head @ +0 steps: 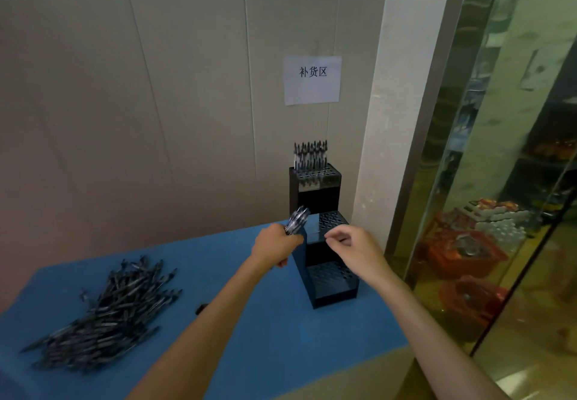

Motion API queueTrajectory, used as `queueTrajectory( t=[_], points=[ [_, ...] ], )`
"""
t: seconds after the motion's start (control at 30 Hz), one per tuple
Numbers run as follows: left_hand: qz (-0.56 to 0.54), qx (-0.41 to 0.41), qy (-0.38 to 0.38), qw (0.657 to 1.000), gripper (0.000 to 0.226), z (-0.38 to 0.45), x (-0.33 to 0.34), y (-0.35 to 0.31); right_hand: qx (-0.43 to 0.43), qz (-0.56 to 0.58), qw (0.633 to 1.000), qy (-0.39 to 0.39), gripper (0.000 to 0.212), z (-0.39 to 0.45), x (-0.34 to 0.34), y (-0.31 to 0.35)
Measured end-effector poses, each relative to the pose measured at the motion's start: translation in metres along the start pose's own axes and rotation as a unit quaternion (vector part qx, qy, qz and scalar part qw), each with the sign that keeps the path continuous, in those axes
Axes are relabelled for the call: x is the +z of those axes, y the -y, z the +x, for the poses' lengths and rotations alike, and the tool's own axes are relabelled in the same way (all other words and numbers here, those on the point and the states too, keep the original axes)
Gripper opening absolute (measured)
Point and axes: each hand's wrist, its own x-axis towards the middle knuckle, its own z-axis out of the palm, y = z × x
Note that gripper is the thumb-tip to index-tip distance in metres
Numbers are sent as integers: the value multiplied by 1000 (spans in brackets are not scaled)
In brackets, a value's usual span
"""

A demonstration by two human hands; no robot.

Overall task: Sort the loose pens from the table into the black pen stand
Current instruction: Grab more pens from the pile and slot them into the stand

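Observation:
A black three-tier pen stand (331,287) stands at the far right of the blue table (249,352), its tiers full of round holes. Several pens (310,156) stand upright in the top tier. My left hand (274,248) grips a bundle of pens (296,220) just left of the middle tier, tips pointing up and right. My right hand (356,248) hovers over the middle tier with fingers curled and thumb against forefinger; whether it holds anything is not visible. A big pile of loose pens (106,315) lies at the table's left.
A small dark piece (201,308) lies on the table between the pile and the stand. A paper sign (311,79) hangs on the wall behind. Right of the table is a pillar (390,118) and a glass partition (499,181) with red baskets beyond.

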Motion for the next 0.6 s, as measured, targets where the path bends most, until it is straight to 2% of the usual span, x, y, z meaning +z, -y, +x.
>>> queueTrajectory(
  t=[0.23,0.37,0.6],
  points=[
    [20,6,-32,999,31,52,14,-36,-37,86,996,7,9,54,-17,-1],
    [21,-4,-80,997,33,84,24,-48,-45,151,987,24,7,89,-29,1],
    [115,-6,-175,978,38,129,39,-77,-17,182,983,29,23,144,-33,-2]
  ],
)
